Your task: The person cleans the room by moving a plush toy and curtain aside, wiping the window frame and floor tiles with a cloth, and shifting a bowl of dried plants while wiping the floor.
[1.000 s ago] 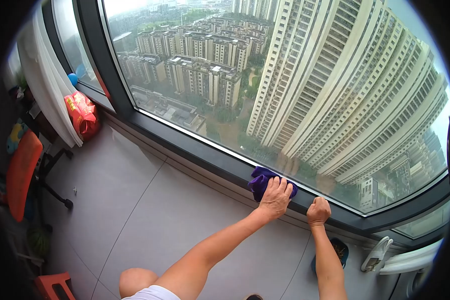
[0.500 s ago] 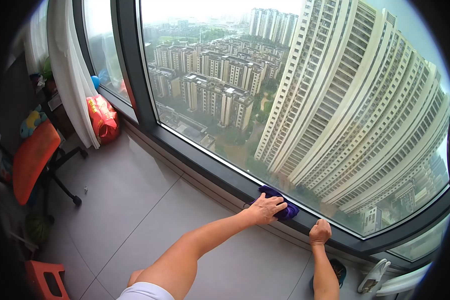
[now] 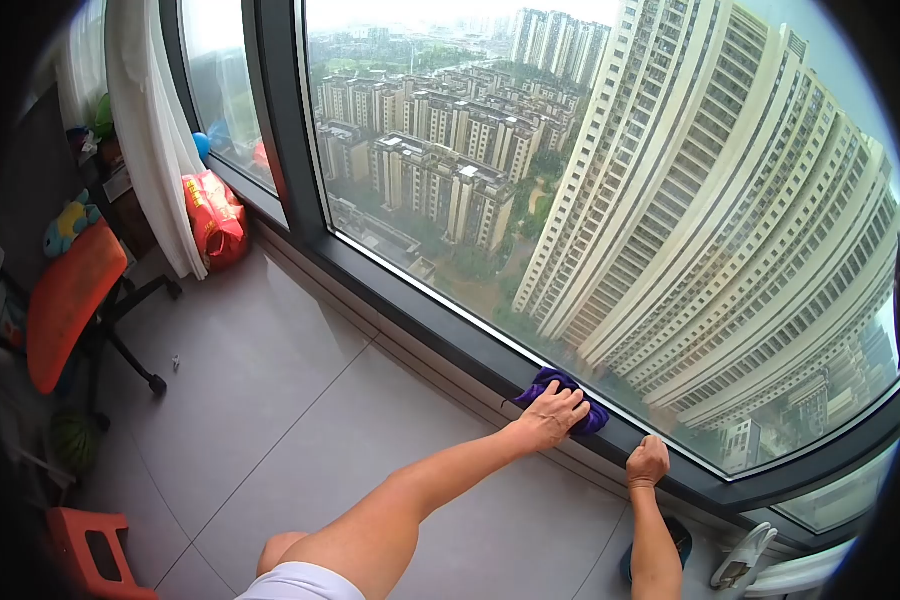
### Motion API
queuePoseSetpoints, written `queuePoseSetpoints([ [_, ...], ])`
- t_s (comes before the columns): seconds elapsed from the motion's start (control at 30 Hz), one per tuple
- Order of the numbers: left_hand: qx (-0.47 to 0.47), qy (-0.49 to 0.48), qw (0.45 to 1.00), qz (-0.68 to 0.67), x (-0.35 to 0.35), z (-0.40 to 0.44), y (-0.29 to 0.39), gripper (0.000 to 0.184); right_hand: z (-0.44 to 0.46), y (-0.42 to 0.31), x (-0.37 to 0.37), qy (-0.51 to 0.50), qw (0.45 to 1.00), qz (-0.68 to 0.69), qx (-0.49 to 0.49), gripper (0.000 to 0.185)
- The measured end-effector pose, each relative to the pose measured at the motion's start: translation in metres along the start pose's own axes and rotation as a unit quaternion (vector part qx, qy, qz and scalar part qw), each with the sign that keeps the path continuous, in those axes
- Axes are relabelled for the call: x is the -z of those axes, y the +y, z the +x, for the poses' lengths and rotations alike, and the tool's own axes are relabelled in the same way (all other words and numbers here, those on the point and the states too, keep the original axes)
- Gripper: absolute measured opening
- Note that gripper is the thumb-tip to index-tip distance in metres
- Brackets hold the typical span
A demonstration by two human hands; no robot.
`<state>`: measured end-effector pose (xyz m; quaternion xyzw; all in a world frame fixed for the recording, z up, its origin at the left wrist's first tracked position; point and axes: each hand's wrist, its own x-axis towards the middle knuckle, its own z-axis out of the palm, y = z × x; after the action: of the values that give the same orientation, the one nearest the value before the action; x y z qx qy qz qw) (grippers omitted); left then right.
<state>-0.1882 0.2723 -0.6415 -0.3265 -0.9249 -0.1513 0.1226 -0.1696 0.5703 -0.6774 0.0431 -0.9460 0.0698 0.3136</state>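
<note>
A bunched purple cloth (image 3: 591, 418) lies on the dark window ledge (image 3: 440, 328), close against the bottom of the glass. My left hand (image 3: 548, 418) presses down on it from above, with fingers bent over the fabric. To the right, my right hand (image 3: 648, 462) is closed in a fist and rests on the same ledge, apart from the cloth. The underside of that fist is hidden from me.
A large window pane (image 3: 450, 200) looks out on high-rises. On the left are an orange chair (image 3: 75, 305), a red bag (image 3: 215, 225), a white curtain (image 3: 155, 140), a watermelon (image 3: 73, 440) and a red stool (image 3: 95, 535). White shoes (image 3: 745, 555) lie at lower right.
The view has shifted slightly, so most things appear a little further right. Both hands keep nearly the same places on the ledge, the left one still over the cloth.
</note>
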Motion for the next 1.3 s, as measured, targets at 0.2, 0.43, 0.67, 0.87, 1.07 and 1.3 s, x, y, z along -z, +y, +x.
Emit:
queuePoseSetpoints([
  [0.2, 0.0, -0.03, 1.0, -0.005, 0.009, 0.002, 0.0, 0.064, 0.0, 0.0, 0.0, -0.001, 1.0, 0.001, 0.007, 0.007],
  [0.43, -0.022, 0.011, 1.0, -0.006, 0.008, -0.003, -0.007, 0.063, 0.0, 0.003, 0.001, 0.002, 1.0, 0.005, 0.016, 0.006],
  [0.67, -0.044, 0.014, 0.998, 0.036, 0.035, -0.036, -0.084, 0.053, -0.002, 0.01, -0.005, 0.007, 0.999, 0.002, 0.041, 0.003],
  [0.87, 0.112, 0.089, 0.99, 0.017, 0.09, -0.11, -0.197, 0.033, -0.003, 0.013, -0.008, 0.009, 0.999, -0.004, 0.05, 0.004],
  [1.07, 0.316, 0.08, 0.941, -0.094, 0.084, -0.207, -0.179, 0.053, -0.004, 0.01, -0.007, -0.001, 0.999, -0.002, 0.04, 0.004],
  [1.3, 0.198, -0.057, 0.978, -0.031, -0.015, -0.235, -0.139, 0.059, -0.006, 0.02, -0.01, -0.031, 0.998, -0.039, 0.035, 0.006],
])
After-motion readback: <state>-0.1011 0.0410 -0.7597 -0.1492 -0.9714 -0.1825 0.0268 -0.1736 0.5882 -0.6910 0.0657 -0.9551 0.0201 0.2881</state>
